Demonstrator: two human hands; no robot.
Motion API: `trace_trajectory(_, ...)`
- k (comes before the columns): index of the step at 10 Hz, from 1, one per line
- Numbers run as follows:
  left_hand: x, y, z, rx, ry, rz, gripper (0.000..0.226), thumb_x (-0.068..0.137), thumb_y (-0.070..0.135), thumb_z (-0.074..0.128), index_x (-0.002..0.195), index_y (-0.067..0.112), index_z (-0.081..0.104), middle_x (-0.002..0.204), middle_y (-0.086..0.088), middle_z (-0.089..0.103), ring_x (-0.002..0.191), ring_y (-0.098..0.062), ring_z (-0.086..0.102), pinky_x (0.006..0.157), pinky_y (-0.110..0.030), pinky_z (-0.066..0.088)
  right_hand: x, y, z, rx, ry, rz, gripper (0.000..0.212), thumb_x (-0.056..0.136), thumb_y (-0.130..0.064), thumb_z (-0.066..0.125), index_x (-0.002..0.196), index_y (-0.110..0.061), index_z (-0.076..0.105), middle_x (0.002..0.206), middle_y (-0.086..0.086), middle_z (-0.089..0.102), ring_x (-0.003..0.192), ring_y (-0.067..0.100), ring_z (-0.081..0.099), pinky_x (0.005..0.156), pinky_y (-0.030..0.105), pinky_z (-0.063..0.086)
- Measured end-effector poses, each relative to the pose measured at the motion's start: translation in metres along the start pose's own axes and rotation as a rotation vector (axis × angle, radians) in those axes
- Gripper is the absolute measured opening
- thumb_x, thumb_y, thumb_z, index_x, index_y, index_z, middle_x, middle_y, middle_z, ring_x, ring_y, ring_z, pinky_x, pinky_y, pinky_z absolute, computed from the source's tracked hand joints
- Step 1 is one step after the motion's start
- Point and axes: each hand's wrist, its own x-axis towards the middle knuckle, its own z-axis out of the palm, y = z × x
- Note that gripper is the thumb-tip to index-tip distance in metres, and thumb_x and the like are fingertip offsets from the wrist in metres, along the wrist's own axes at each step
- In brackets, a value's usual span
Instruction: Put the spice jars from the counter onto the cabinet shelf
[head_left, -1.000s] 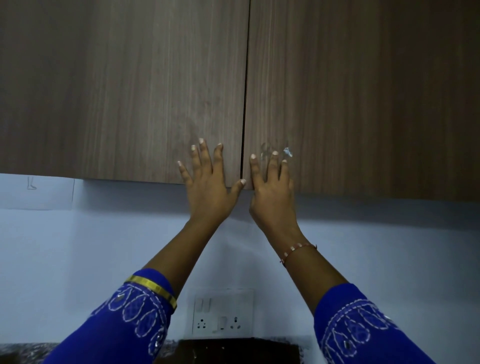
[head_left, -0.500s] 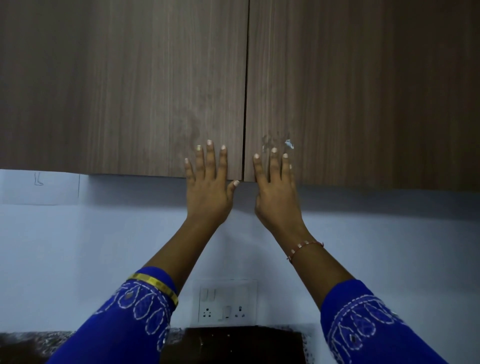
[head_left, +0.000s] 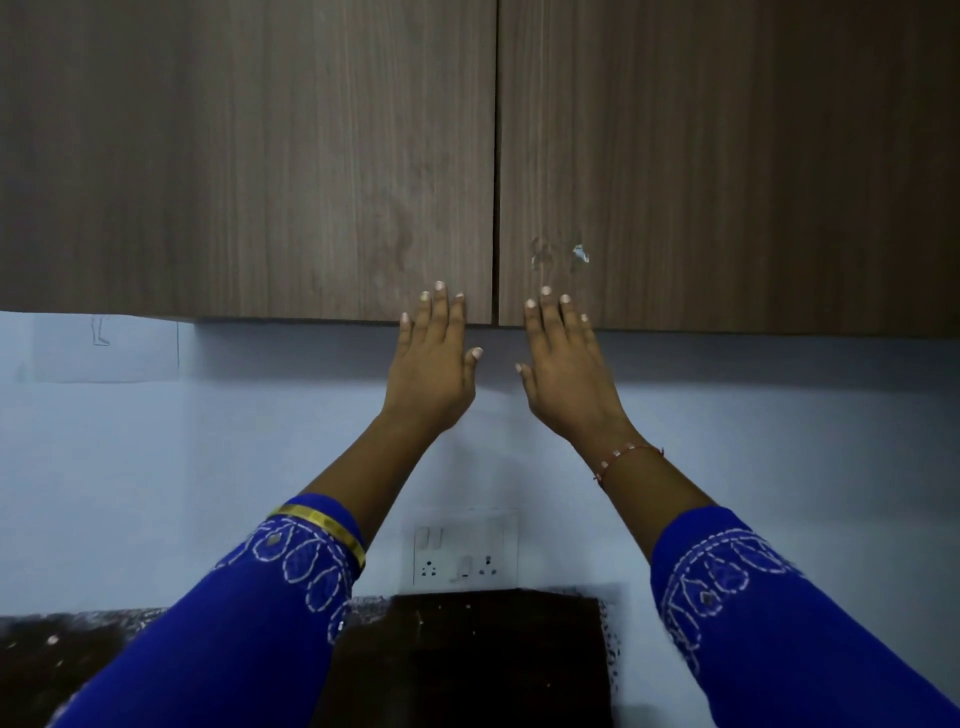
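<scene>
Two brown wood-grain cabinet doors fill the upper view, both closed: the left door (head_left: 291, 156) and the right door (head_left: 727, 156), meeting at a thin vertical gap. My left hand (head_left: 434, 364) is raised with its fingertips over the bottom edge of the left door, fingers straight and empty. My right hand (head_left: 563, 366) is held the same way at the bottom edge of the right door, also empty. No spice jar is in view, and the shelf is hidden behind the doors.
A pale blue wall (head_left: 156, 467) runs below the cabinet. A white switch and socket plate (head_left: 465, 553) sits on it under my hands. A dark counter (head_left: 467, 660) shows at the bottom, partly covered by my blue sleeves.
Both hands have slid down the door fronts, from flat on the panels to the bottom edge. The camera has tilted so more of the counter shows.
</scene>
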Motion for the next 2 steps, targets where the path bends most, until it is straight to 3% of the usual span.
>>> trace_trajectory(2,-0.023,-0.002,-0.008,-0.054,0.045,0.032,0.060,0.100,0.029,0.031,0.149,0.006,0.004,0.159,-0.012,-0.003,0.148,-0.024,-0.004,0.119,-0.038,-0.005,-0.018,-0.003,-0.018,-0.007,-0.018,0.003,0.065,0.100,-0.033,0.033,0.150,-0.003,0.004,0.158,0.019,0.000,0.147,0.033,-0.001,0.120,0.043,0.002)
